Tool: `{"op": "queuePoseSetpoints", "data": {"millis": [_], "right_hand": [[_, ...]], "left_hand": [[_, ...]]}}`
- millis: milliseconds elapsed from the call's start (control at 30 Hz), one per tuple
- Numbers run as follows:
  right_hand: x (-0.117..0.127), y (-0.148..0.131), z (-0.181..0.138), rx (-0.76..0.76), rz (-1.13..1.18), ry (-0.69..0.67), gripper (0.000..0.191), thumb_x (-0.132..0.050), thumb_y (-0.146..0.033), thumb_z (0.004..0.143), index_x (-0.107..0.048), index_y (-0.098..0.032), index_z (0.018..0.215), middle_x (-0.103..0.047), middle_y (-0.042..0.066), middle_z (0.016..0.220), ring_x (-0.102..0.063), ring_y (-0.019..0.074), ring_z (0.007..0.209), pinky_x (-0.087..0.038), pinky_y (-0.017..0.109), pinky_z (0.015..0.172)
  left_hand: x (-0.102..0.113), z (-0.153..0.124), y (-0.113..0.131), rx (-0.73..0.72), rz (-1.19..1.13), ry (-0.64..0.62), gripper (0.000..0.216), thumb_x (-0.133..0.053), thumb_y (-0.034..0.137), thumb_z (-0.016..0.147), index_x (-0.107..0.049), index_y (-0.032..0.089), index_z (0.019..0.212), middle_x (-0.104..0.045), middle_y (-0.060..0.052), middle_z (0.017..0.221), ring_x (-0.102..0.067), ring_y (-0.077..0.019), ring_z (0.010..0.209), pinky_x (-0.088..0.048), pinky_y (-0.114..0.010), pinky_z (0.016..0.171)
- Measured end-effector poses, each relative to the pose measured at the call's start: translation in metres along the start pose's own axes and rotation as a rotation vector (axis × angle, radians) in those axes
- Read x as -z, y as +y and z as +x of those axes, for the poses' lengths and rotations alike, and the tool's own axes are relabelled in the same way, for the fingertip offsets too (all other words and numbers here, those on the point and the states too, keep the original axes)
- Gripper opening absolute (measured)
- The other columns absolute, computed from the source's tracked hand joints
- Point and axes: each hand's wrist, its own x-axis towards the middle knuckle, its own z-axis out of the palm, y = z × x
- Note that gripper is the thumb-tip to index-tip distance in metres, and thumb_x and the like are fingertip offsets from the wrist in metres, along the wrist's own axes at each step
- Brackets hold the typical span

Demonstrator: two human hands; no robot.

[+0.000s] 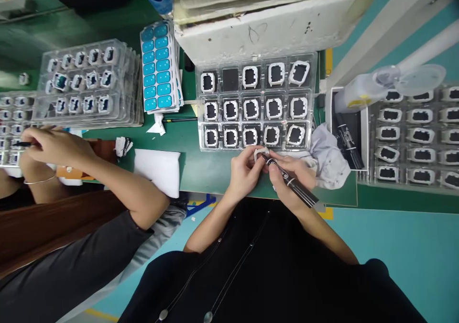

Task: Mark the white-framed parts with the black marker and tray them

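Between the fingers of my left hand (244,171) is a small white watch case frame (261,154), partly hidden by the fingertips. My right hand (292,175) grips a black marker pen (297,188), its tip meeting the frame. Just beyond both hands lies a clear plastic tray (260,92) holding several white frames with dark centres. One compartment (230,80) in its back row has no frame. A crumpled grey-white cloth (330,156) lies right of my right hand.
A co-worker's hand (53,144) works at the left near stacked trays (89,81). Blue sticker sheets (158,67), a white pad (158,171) and a thin black pen (181,119) lie between us. At right stand a pump bottle (366,90), a box of markers (349,141) and another tray (405,144).
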Motion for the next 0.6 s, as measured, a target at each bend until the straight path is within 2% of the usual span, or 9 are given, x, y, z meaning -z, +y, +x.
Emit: {"op": "queuePoseSetpoints", "data": {"millis": [167, 600], "right_hand": [[-0.0004, -0.0002, 0.0026, 0.047, -0.063, 0.015, 0.014, -0.078, -0.016, 0.102, -0.071, -0.025, 0.11, -0.085, 0.006, 0.113, -0.086, 0.0298, 0.109, -0.075, 0.042, 0.088], [-0.0012, -0.0017, 0.0062, 0.056, -0.074, 0.04, 0.016, -0.08, -0.013, 0.1, -0.072, -0.024, 0.109, -0.086, 0.006, 0.11, -0.087, 0.0285, 0.103, -0.076, 0.039, 0.084]], "left_hand": [[0.0016, -0.0013, -0.0001, -0.03, 0.089, 0.007, 0.025, -0.069, 0.043, 0.107, -0.076, 0.022, 0.12, -0.081, -0.003, 0.086, -0.078, -0.019, 0.075, -0.065, -0.031, 0.075], [0.002, -0.0001, -0.0021, -0.096, 0.085, 0.018, 0.023, -0.071, 0.04, 0.108, -0.077, 0.021, 0.119, -0.08, -0.001, 0.082, -0.076, -0.0152, 0.068, -0.061, -0.025, 0.068]]}}
